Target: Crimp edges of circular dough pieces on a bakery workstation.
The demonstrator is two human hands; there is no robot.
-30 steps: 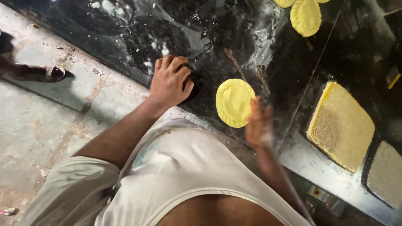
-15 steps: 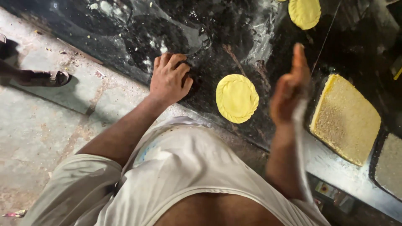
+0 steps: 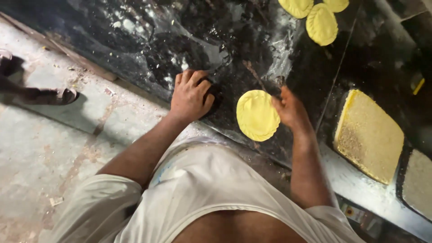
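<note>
A flat round yellow dough disc point(image 3: 257, 114) lies on the dark flour-dusted worktop point(image 3: 148, 40). My right hand point(image 3: 290, 109) is down at the disc's right edge, fingers spread and slightly blurred, touching or just off its rim. My left hand point(image 3: 191, 96) rests palm-down on the worktop to the left of the disc, fingers curled a little, holding nothing. My white garment fills the bottom of the view.
Three more yellow discs point(image 3: 321, 23) lie at the top. A yellow square slab point(image 3: 368, 135) sits at the right, a paler one point(image 3: 417, 182) beside it. The concrete floor point(image 3: 45, 148) is on the left, with a sandalled foot point(image 3: 31, 92).
My right hand rose up above the worktop half a second ago and has come back down to the disc's right edge. My left hand stayed in place.
</note>
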